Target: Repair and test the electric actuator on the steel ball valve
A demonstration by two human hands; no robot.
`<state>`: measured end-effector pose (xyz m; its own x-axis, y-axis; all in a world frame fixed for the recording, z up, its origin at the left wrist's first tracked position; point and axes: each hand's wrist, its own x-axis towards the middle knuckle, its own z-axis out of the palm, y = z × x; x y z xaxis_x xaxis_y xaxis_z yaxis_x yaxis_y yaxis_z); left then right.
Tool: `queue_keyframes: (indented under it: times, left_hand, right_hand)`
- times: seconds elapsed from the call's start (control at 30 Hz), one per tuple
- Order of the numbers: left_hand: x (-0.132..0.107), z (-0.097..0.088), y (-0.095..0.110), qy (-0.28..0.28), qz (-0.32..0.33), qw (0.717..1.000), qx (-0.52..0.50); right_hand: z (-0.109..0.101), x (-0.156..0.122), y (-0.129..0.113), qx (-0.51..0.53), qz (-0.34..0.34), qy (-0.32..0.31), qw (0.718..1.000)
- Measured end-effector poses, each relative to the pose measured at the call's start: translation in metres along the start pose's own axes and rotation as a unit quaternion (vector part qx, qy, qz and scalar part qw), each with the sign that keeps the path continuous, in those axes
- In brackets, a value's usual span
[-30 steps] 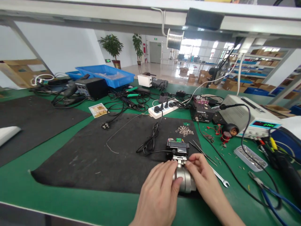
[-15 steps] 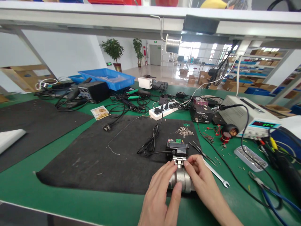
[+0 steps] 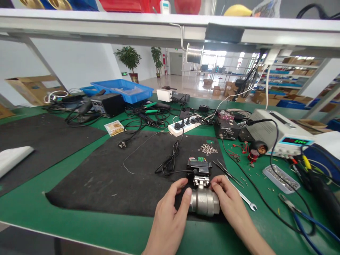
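Your left hand (image 3: 170, 212) and right hand (image 3: 230, 203) grasping the steel valve body (image 3: 205, 202) from either side, valve lying on the black mat (image 3: 106, 177) at the bench's (image 3: 79, 226) near edge, black actuator (image 3: 199, 166) attached behind, wrench (image 3: 245, 198) just right.

silver valve (image 3: 204, 202), black mat (image 3: 111, 173), green bench (image 3: 79, 226)
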<state>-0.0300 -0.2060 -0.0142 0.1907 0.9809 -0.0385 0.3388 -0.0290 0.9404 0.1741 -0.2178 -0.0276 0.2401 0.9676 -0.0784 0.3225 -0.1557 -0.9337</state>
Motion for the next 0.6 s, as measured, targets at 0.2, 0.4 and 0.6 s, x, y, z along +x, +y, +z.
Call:
queue_keyframes:
  times: [0.2, 0.4, 0.6]
  left_hand:
    - [0.002, 0.003, 0.002, 0.009, 0.001, 1.0, -0.012]
    - [0.011, -0.004, 0.002, 0.007, -0.024, 0.995, -0.101]
    - [0.028, -0.014, 0.011, -0.026, -0.047, 0.987, -0.151]
  right_hand:
    - [0.001, 0.002, -0.002, -0.028, -0.007, -0.004, 1.0]
    - [-0.003, -0.012, -0.011, -0.103, -0.044, -0.014, 0.994]
    - [0.0, -0.029, -0.001, -0.244, -0.148, -0.018, 0.958]
